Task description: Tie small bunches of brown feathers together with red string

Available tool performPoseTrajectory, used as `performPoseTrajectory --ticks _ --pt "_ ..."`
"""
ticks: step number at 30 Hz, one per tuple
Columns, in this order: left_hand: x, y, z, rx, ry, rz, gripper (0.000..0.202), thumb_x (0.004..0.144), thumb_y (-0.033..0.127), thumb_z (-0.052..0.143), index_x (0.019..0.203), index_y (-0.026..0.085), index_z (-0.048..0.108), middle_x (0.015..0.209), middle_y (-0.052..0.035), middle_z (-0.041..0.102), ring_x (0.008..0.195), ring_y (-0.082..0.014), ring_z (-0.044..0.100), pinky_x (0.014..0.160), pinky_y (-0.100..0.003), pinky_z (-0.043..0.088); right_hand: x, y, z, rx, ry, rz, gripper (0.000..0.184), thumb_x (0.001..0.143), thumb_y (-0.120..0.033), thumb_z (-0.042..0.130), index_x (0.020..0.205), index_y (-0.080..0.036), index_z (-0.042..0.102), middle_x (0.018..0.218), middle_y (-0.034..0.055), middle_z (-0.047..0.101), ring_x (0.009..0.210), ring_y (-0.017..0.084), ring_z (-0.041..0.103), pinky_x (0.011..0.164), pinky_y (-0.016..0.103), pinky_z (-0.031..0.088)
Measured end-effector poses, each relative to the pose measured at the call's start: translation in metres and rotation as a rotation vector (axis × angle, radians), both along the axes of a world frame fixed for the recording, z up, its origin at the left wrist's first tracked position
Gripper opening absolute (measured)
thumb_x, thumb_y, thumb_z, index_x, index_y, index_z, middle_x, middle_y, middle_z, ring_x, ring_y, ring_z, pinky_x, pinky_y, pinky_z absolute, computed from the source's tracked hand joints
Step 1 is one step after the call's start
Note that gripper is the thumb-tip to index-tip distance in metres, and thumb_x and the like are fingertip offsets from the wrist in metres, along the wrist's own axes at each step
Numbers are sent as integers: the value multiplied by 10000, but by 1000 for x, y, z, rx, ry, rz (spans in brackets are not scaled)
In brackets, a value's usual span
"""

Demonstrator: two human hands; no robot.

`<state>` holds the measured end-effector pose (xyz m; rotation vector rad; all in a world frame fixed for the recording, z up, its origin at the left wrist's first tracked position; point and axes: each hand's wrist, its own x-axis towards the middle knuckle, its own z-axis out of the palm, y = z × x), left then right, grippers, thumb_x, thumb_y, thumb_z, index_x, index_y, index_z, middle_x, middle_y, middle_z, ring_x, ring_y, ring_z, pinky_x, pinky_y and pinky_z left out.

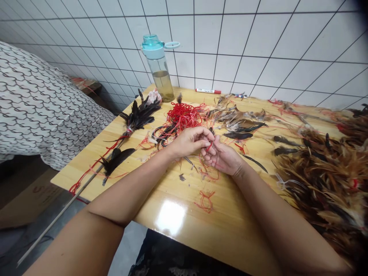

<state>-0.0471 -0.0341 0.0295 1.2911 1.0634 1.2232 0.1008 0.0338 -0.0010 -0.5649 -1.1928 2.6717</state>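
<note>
Over the middle of the table, my left hand (191, 141) and my right hand (224, 158) meet at the fingertips. A short piece of red string (211, 146) shows between them, pinched by the fingers of both hands. My right palm faces up with its fingers curled; the left hand comes over from the other side. Just behind the hands lies a tangled heap of red string (185, 115), with dark feathers (166, 132) at its near left. Loose red string scraps (205, 201) lie on the table in front of my hands.
A stick with black feathers (139, 115) tied on lies across the left table edge. A water bottle (161, 73) stands at the back by a red marker (208, 91). Brown feather bundles (324, 172) cover the right side. Patterned cloth (48, 103) hangs at left.
</note>
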Motion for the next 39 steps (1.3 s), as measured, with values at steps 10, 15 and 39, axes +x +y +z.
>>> performPoseTrajectory --ticks 10,15,39 --pt "2 -3 2 -23 47 -20 239 810 301 675 900 129 537 674 -57 707 576 -133 676 553 -227 532 -2 -2 1 53 2 -9 611 887 -655 412 547 -154 496 663 25 564 562 70 473 519 177 395" --pt "2 -3 1 28 91 -1 278 818 375 668 853 128 545 632 -45 683 553 -121 655 553 -221 518 -1 -1 0 63 23 -25 486 903 -501 522 573 -146 553 628 12 553 559 69 474 514 170 383" --pt "9 1 -3 -61 -104 102 212 800 283 638 832 176 458 549 37 600 442 -133 607 457 -227 480 6 13 -11 237 95 138 423 756 -546 702 658 -139 645 702 21 542 670 99 447 596 212 370"
